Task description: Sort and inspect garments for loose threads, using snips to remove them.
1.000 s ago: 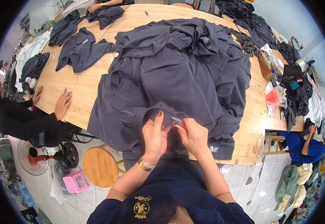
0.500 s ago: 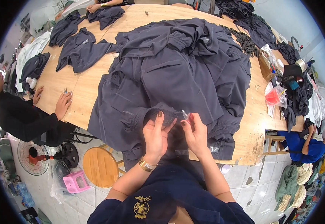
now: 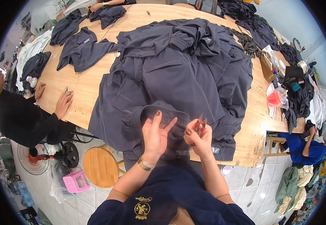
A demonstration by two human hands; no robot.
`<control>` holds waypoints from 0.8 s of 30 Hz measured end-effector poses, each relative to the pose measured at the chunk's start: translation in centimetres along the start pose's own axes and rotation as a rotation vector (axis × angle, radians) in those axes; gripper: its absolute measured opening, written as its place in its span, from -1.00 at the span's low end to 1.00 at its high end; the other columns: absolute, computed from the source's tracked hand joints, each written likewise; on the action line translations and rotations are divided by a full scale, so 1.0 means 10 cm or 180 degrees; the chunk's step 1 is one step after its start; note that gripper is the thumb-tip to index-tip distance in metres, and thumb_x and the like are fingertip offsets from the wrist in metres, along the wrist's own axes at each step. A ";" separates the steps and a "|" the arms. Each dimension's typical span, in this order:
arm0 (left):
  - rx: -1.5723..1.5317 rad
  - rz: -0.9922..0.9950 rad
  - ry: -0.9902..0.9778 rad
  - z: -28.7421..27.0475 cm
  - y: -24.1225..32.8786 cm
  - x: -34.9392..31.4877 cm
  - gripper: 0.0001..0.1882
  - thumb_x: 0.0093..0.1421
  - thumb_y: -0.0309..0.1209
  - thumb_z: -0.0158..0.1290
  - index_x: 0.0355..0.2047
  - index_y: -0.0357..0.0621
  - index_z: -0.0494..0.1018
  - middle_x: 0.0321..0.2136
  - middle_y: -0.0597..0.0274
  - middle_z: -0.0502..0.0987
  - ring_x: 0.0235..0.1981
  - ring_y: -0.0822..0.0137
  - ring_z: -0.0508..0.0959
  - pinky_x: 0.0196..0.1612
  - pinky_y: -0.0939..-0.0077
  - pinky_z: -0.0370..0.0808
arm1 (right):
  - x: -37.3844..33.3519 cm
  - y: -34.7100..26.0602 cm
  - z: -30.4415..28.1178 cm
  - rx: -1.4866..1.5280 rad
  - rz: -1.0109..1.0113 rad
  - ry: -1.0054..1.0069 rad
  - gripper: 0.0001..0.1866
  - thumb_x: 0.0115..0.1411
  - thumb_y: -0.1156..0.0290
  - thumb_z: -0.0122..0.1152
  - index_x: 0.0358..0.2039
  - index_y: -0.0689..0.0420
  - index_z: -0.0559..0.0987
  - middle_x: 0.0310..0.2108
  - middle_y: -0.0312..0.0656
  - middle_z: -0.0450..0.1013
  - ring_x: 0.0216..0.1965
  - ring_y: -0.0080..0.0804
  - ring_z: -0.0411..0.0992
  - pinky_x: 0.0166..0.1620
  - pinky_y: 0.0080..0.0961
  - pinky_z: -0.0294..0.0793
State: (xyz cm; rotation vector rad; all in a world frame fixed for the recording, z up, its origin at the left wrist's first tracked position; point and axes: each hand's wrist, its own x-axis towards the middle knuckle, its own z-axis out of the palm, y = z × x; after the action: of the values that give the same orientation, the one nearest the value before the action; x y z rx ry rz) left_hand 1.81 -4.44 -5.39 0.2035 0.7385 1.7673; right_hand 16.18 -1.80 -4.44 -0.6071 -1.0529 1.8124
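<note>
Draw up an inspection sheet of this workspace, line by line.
Surface: wooden table, dark scuffs near its right front corner.
Job's things: heaped dark grey garments; small snips, points up.
Clutter: red item in clear plastic and tape roll, right.
Hands: left hand at a gathered garment opening, fingers spread; right hand holding the snips.
Cables: none distinguishable.
Surroundings: round wooden stool, pink stool, fan; co-worker's hand on the table.
</note>
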 end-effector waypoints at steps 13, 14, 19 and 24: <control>-0.0010 -0.0259 0.0108 0.04 0.05 -0.03 -0.77 0.30 -0.29 -0.06 -0.19 -0.19 0.43 -0.22 0.19 0.55 -0.17 0.32 0.55 -0.06 0.34 0.50 | 0.13 0.04 0.06 -0.4501 -0.1554 0.0297 -0.68 0.11 0.17 0.22 -0.51 0.14 0.38 -0.61 -0.20 0.37 -0.62 -0.24 0.42 -0.59 -0.41 0.34; 0.0034 -0.0220 0.0043 0.05 0.05 -0.04 -0.78 0.30 -0.29 -0.07 -0.20 -0.19 0.43 -0.24 0.19 0.55 -0.19 0.34 0.55 -0.08 0.36 0.50 | 0.13 0.04 0.07 -0.4587 -0.1590 0.0275 -0.67 0.12 0.15 0.20 -0.51 0.13 0.38 -0.62 -0.21 0.36 -0.63 -0.26 0.41 -0.60 -0.42 0.34; 0.0091 -0.0086 -0.0040 0.09 0.04 -0.07 -0.79 0.31 -0.30 -0.08 -0.22 -0.19 0.41 -0.28 0.19 0.54 -0.24 0.39 0.55 -0.11 0.41 0.50 | 0.14 0.02 0.09 -0.4668 -0.1370 0.0252 -0.72 0.06 0.23 0.27 -0.46 0.16 0.43 -0.57 -0.18 0.41 -0.59 -0.22 0.42 -0.54 -0.42 0.35; 0.0148 -0.0020 -0.0031 0.10 0.02 -0.07 -0.79 0.31 -0.30 -0.07 -0.21 -0.19 0.40 -0.26 0.20 0.54 -0.24 0.39 0.55 -0.12 0.41 0.51 | 0.16 0.01 0.08 -0.4659 -0.1290 0.0241 -0.71 0.07 0.23 0.27 -0.47 0.16 0.42 -0.57 -0.17 0.41 -0.58 -0.18 0.42 -0.54 -0.40 0.35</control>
State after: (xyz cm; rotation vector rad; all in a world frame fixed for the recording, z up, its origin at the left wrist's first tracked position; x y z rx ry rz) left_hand 2.34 -4.78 -4.31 0.2405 0.7729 1.7434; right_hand 14.80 -0.72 -4.07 -1.1340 -2.1765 0.4118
